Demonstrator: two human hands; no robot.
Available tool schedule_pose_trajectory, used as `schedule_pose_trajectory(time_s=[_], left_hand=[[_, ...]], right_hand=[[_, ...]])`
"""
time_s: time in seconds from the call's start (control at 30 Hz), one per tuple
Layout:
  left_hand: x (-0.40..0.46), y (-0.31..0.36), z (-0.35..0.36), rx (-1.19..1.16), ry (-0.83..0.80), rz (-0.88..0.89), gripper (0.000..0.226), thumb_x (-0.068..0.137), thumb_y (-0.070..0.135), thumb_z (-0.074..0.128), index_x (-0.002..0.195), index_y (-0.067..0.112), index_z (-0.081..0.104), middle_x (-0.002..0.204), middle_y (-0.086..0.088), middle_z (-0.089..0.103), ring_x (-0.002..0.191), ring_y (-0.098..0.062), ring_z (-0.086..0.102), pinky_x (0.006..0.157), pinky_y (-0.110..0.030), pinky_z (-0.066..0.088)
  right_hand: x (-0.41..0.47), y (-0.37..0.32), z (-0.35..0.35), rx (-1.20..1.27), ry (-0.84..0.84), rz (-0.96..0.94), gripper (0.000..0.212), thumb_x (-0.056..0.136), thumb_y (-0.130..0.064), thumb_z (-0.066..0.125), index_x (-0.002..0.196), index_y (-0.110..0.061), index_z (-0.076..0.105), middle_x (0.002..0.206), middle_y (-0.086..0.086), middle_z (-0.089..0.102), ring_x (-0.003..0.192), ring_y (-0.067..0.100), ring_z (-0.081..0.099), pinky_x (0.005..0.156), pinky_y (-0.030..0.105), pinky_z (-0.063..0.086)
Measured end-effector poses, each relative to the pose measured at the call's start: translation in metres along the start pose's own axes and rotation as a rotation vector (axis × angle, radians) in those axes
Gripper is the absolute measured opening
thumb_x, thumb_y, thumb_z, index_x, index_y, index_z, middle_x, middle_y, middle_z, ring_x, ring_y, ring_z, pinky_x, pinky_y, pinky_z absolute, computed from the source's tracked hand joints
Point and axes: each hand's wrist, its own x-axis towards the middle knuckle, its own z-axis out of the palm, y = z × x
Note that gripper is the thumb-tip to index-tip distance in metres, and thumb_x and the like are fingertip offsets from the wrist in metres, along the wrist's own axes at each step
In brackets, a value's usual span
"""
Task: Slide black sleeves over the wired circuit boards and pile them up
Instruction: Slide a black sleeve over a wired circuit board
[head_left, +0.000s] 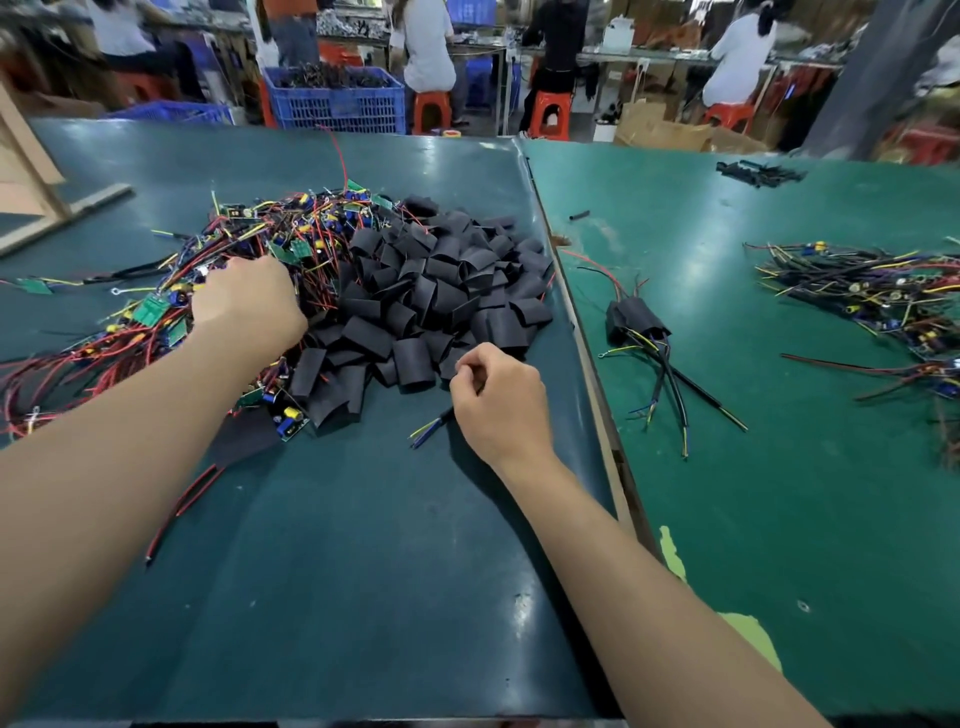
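While the dark green table (322, 571) fills most of the view, a second, brighter green table (779, 493) butts against its right edge along a raised seam. The largest heap is the tangle of wired circuit boards (156, 306) on the left, red, yellow and blue leads spilling toward the left border where some are cut off. Touching its right flank lies the pile of black sleeves (441, 291), loose and overlapping, reaching almost to the seam. On the bright table, near the seam, a small stack of sleeved boards (636, 319) rests with its leads trailing toward the viewer; farther right another bundle of wired parts (872, 296) runs off the frame.

The left hand (249, 304) reaches well forward, knuckles up, fingers curled down into the boards; they are buried among the wires, so what they grasp cannot be made out. The right hand (498, 400) sits at the near rim of the sleeve pile, fingers curled in with thumb against forefinger, pinching something dark that is too hidden to name. A short cable (431, 423) with yellow and blue cores pokes out just left of it, possibly from under the palm.

Bare tabletop lies between the forearms and the near edge.
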Motion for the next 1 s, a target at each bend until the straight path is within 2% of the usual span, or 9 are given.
schedule_pose_trajectory(time_s=[0.1,0.37,0.47,0.6,0.67,0.83,0.9,0.93,1.0], left_hand=[[-0.003,-0.003,0.007,0.119,0.023,0.067,0.019,0.083,0.010,0.066,0.097,-0.002,0.061,0.099,-0.026,0.059,0.098,-0.048,0.059,0.069,-0.044,0.044],[-0.007,-0.004,-0.001,0.341,-0.028,0.210,0.007,0.086,0.012,0.063,0.090,0.006,0.062,0.076,-0.010,0.048,0.084,-0.038,0.062,0.061,-0.036,0.040],[-0.008,-0.001,-0.005,0.357,0.030,0.215,0.013,0.087,0.013,0.061,0.096,0.005,0.067,0.094,-0.017,0.062,0.092,-0.039,0.062,0.065,-0.038,0.043],[-0.004,0.002,-0.018,0.110,0.050,0.032,0.033,0.083,0.019,0.067,0.107,-0.002,0.060,0.119,-0.026,0.053,0.113,-0.045,0.051,0.084,-0.050,0.047],[0.000,0.003,-0.029,-0.125,0.024,-0.117,0.031,0.080,0.022,0.067,0.097,-0.003,0.058,0.110,-0.027,0.058,0.102,-0.044,0.058,0.081,-0.047,0.049],[-0.003,-0.003,-0.062,-0.826,0.046,-0.342,0.026,0.074,0.016,0.065,0.096,0.001,0.069,0.099,-0.021,0.071,0.086,-0.033,0.070,0.085,-0.050,0.057],[-0.015,0.001,-0.076,-0.913,0.188,-0.305,0.017,0.073,0.018,0.058,0.080,0.009,0.071,0.081,-0.011,0.068,0.069,-0.036,0.062,0.080,-0.046,0.059],[-0.021,0.005,-0.082,-0.891,0.280,-0.265,0.014,0.073,0.021,0.055,0.066,0.013,0.064,0.067,-0.004,0.060,0.060,-0.033,0.047,0.071,-0.040,0.059],[-0.033,0.014,-0.094,-0.827,0.421,-0.190,0.024,0.075,0.023,0.047,0.052,0.016,0.041,0.050,0.003,0.037,0.063,-0.023,0.026,0.051,-0.035,0.041]], right_hand=[[0.000,0.000,0.000,0.005,-0.003,-0.001,0.013,0.091,-0.021,0.051,0.084,-0.018,0.062,0.076,-0.003,0.065,0.073,0.021,0.057,0.062,0.031,0.043],[-0.001,0.000,-0.001,0.008,-0.004,0.001,0.014,0.091,-0.020,0.050,0.083,-0.017,0.062,0.075,-0.003,0.064,0.071,0.020,0.058,0.062,0.031,0.045],[-0.001,0.000,-0.002,0.014,-0.002,0.010,0.014,0.091,-0.021,0.051,0.083,-0.017,0.062,0.074,-0.004,0.065,0.071,0.019,0.058,0.061,0.031,0.045],[-0.001,-0.002,-0.003,0.064,-0.003,0.054,0.014,0.090,-0.022,0.052,0.080,-0.020,0.062,0.070,-0.005,0.065,0.070,0.018,0.059,0.061,0.032,0.049],[-0.001,-0.003,-0.005,0.119,0.006,0.083,0.014,0.089,-0.021,0.054,0.077,-0.022,0.061,0.066,-0.007,0.064,0.067,0.013,0.059,0.059,0.030,0.049],[0.000,-0.002,-0.013,0.320,0.026,0.155,0.015,0.087,-0.018,0.056,0.076,-0.020,0.065,0.063,-0.010,0.064,0.065,0.005,0.060,0.053,0.010,0.040],[-0.001,-0.001,-0.015,0.384,0.023,0.169,0.015,0.087,-0.016,0.056,0.076,-0.019,0.067,0.063,-0.007,0.065,0.066,0.009,0.061,0.054,0.012,0.042],[-0.001,0.000,-0.016,0.414,0.024,0.176,0.016,0.087,-0.015,0.056,0.076,-0.019,0.067,0.063,-0.006,0.066,0.065,0.011,0.061,0.055,0.015,0.044],[0.000,0.001,-0.017,0.467,0.024,0.197,0.016,0.086,-0.014,0.057,0.074,-0.018,0.067,0.062,-0.003,0.065,0.061,0.013,0.059,0.057,0.024,0.048]])
